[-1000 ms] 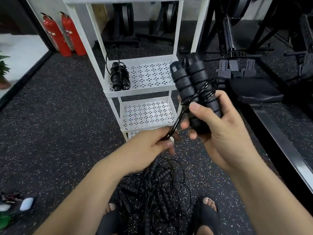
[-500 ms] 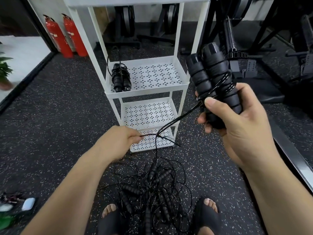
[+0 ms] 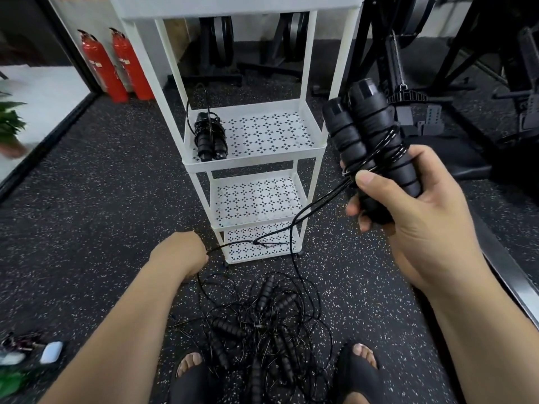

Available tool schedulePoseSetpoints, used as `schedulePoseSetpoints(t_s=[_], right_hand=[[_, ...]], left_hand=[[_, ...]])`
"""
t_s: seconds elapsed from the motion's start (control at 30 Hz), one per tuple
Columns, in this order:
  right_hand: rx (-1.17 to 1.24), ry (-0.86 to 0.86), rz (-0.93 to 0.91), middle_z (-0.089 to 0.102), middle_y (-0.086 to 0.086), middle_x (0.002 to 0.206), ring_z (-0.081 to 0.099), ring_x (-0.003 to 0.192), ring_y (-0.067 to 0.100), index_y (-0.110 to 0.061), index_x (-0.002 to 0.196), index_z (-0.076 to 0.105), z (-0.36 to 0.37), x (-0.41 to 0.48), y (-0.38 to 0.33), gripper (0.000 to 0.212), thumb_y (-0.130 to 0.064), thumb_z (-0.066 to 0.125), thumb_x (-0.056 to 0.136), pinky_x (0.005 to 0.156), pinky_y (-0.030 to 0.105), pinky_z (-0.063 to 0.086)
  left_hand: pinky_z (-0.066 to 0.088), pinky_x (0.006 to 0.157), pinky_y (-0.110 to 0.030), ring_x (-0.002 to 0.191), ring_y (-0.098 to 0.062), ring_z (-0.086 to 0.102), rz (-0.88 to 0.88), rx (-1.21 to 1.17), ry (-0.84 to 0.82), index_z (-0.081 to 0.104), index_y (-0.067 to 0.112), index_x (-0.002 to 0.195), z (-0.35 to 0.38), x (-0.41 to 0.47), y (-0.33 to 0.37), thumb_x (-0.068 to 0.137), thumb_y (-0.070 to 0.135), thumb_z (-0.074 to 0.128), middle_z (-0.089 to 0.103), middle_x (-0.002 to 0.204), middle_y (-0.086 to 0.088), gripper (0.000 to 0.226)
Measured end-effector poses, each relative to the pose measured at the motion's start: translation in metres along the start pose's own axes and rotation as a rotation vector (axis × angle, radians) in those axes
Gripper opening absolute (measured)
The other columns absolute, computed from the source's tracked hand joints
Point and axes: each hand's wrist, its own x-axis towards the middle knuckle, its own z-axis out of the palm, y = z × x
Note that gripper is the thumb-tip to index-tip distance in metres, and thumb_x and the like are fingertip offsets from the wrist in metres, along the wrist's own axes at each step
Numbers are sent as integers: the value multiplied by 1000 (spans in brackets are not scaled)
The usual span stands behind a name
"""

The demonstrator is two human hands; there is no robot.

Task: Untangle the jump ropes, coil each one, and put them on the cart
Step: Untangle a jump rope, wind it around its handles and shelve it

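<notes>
Two handles [image 3: 364, 141] are being gripped together by the fingers [image 3: 351, 209] of the right hand [image 3: 414, 217], up beside the cart [image 3: 253, 163], for winding. The cord [image 3: 309, 205] is being pinched and pulled tight by the left hand [image 3: 179, 253].

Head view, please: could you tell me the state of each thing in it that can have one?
right hand, gripping the two handles
two handles, side by side, cord partly wound round them
cord, runs from the handles to the left hand
left hand, holding the cord
coiled rope, lying on a shelf of the cart
tangled ropes, heaped on the floor
cart, standing upright
</notes>
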Motion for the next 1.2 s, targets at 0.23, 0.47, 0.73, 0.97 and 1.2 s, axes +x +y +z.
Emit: schedulePoseSetpoints(t_s=[0.23,0.47,0.73,0.97,1.2], right_hand=[[-75,-59,65,73,12,94,70,67,33,-10,106,55,5,-2,12,28,-3,78,92,49,36,49],[-135,-154,145,75,13,89,71,68,33,-2,113,55,16,-7,24,31,-1,78,93,50,37,50],[-140,-127,132,73,18,89,70,68,31,-2,117,54,16,-6,26,33,-1,77,94,50,36,51],[-767,12,13,78,-5,84,69,59,14,-35,116,50,-9,3,29,42,-27,83,92,60,35,53],[-1089,-167,164,77,-5,88,70,65,15,-46,122,42,-23,10,28,57,-30,85,89,56,32,51]], left_hand=[[59,89,-32,106,-18,73,227,-65,-18,58,42,150,-14,-29,23,102,20,65,60,152,3,53],[49,107,-37,113,-5,69,677,-974,21,68,50,127,-27,-93,71,106,22,53,72,127,29,38],[50,99,-51,75,-18,64,744,-1139,-163,69,31,90,-10,-117,95,110,39,54,66,75,0,26],[31,55,-26,52,-10,35,711,-931,-174,74,32,107,-21,-114,83,107,46,57,44,60,14,22],[26,55,-28,57,-20,31,707,-815,-44,78,41,97,-39,-116,64,100,55,63,44,62,-1,21]])
